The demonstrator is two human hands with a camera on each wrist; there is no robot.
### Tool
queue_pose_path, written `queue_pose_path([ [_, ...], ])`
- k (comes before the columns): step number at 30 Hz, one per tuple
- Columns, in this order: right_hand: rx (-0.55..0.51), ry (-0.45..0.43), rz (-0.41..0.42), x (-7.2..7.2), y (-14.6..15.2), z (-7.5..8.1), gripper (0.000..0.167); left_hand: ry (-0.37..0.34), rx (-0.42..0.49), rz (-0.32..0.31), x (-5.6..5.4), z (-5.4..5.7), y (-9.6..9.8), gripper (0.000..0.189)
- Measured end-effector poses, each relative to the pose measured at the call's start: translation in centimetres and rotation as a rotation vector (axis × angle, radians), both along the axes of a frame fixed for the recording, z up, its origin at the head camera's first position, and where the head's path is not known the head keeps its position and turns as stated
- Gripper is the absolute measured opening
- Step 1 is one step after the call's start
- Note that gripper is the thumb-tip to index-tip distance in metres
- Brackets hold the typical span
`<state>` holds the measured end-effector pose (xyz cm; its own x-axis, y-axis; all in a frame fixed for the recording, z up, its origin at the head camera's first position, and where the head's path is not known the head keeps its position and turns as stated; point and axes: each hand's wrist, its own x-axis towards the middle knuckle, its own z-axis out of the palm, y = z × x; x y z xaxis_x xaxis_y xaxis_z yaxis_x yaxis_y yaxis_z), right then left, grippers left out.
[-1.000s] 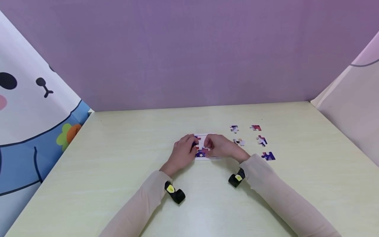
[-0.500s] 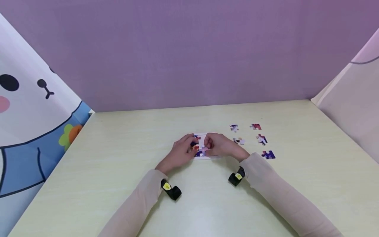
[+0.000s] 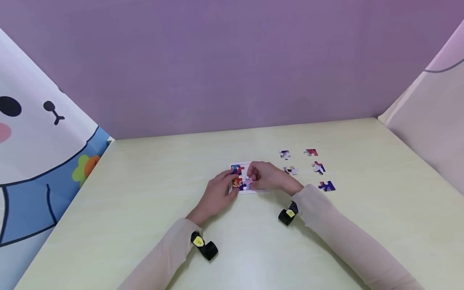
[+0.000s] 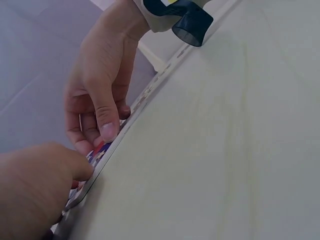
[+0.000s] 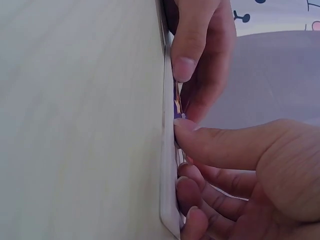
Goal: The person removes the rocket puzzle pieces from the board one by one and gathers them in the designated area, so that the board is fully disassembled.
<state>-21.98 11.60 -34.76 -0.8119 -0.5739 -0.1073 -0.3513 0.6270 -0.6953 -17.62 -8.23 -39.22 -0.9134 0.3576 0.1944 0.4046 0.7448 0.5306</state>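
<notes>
The jigsaw tray [image 3: 248, 192] lies flat on the table [image 3: 152, 173], joined pieces [image 3: 237, 183] filling its left part. At its left end, the left hand [image 3: 216, 194] keeps thumb and fingers apart. Over its right part, the right hand [image 3: 267, 176] curls its fingers; whether they pinch a piece I cannot tell. Five loose pieces [image 3: 318, 168] lie right of the tray.

The sleeved left arm [image 3: 161, 257] and right arm [image 3: 349, 237] slant inward, bringing both hands close together, apart by a small gap. The left hand [image 3: 214, 194] keeps its thumb separate from loosely bent fingers. Beside it, the right hand [image 3: 267, 176] curls its fingers more, thumb extended toward the left.
</notes>
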Motion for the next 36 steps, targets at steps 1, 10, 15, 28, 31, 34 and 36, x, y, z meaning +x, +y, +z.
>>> queue_pose_path([
  [1, -0.002, 0.008, 0.009, 0.0, 0.0, 0.0, 0.023, -0.013, 0.006, 0.004, 0.1, 0.0, 0.0, 0.046],
  [10, 0.034, 0.024, -0.004, 0.1, 0.1, 0.3, 0.016, -0.024, 0.043, 0.015, 0.0, 0.1, 0.1, 0.042],
  [15, 0.016, 0.025, -0.021, 0.2, 0.1, 0.5, 0.009, -0.004, 0.045, 0.005, -0.1, 0.2, 0.1, 0.041],
  [28, -0.087, -0.017, 0.026, -0.3, 0.5, 0.8, 0.006, -0.002, 0.027, -0.002, -0.1, 0.5, 0.0, 0.040],
  [31, -0.095, -0.027, 0.035, -0.3, 0.6, 1.1, 0.006, 0.001, 0.029, -0.005, -0.1, 0.4, 0.0, 0.040],
  [34, -0.091, -0.031, 0.033, -0.3, 0.8, 1.3, 0.005, 0.001, 0.029, -0.005, -0.1, 0.4, 0.0, 0.040],
  [36, -0.083, -0.031, 0.022, -0.3, 1.1, 1.4, 0.005, 0.001, 0.032, -0.004, -0.1, 0.4, 0.0, 0.040],
])
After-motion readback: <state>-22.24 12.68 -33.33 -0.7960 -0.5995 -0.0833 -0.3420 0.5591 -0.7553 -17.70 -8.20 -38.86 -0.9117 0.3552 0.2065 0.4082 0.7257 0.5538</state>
